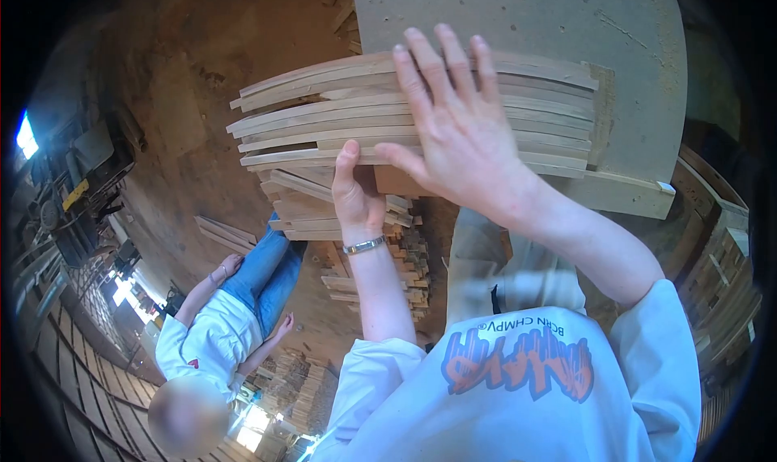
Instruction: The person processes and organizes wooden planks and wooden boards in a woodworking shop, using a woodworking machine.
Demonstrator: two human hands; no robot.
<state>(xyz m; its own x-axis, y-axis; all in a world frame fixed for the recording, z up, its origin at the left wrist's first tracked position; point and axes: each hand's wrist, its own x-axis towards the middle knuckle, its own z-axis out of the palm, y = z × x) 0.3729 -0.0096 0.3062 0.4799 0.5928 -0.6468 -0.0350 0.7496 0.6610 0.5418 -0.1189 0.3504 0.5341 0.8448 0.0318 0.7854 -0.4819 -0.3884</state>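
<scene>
A bundle of long, thin wooden slats (534, 114) lies side by side, its right end over a grey board (631, 25) and its left end sticking out past the edge. My right hand (465, 134) is laid flat across the top of the slats, fingers spread. At the near edge of the bundle, my left hand (358, 199), with a watch on the wrist, has its thumb up against the slats. The left fingers are hidden underneath and seem to support the bundle from below.
Shorter wooden pieces (303, 207) lie below the bundle, and stacked wood (409, 260) stands on the floor. To the lower left is another person (214, 332) in a white shirt and jeans. More stacked timber (716, 268) is at the right.
</scene>
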